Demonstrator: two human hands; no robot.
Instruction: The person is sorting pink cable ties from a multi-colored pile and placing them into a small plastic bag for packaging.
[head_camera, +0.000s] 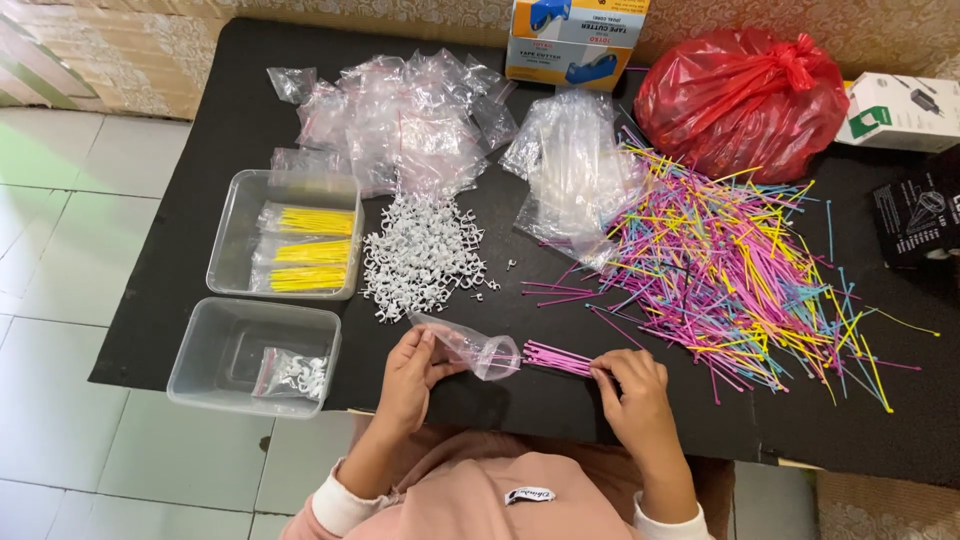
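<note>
Head view: hands (520, 375) near table's front edge (560, 425), trays (285, 235) left.

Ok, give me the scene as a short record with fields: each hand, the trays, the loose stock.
left hand: holds small clear bag open
right hand: pinches bundle of pink cable ties, tips at the bag mouth
upper tray: three bags of yellow ties
lower tray: one bag of white clips
loose stock: pile of white clips; heap of mixed-colour ties; empty bags
</note>
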